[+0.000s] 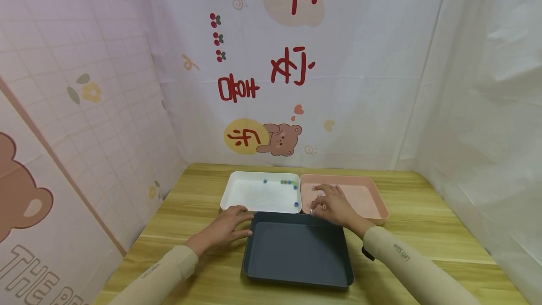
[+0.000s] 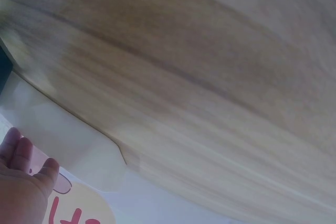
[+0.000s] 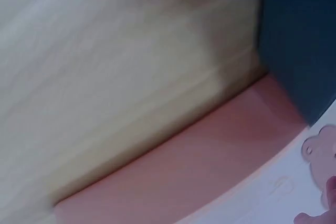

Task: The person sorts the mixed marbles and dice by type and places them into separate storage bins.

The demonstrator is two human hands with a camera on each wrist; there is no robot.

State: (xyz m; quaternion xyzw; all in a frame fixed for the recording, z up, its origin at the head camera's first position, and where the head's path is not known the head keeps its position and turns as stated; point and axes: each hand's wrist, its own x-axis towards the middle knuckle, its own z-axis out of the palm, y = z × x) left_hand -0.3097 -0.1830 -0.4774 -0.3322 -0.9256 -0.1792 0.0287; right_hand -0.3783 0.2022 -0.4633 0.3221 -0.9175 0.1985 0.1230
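My left hand [image 1: 226, 226] is at the left side of the dark grey tray [image 1: 298, 253], its relaxed fingers right at the rim. My right hand [image 1: 336, 206] reaches over the left end of the pink tray [image 1: 360, 194], thumb and fingers spread apart. Around its fingertips lie several small whitish pieces, among them a white cube [image 1: 321, 194] with dark marks, like a die. The palm side is hidden. In the left wrist view, loosely bent left fingers [image 2: 22, 153] show before the white tray's side; the right wrist view catches only right fingertips [image 3: 315, 217] at its corner.
The white tray [image 1: 254, 196], left of the pink one and touching it, holds several coloured marbles [image 1: 290, 182] along its far and right sides. All three trays stand on a wood-grain table [image 1: 406, 239]. Printed cloth walls [image 1: 360, 60] enclose the back and sides.
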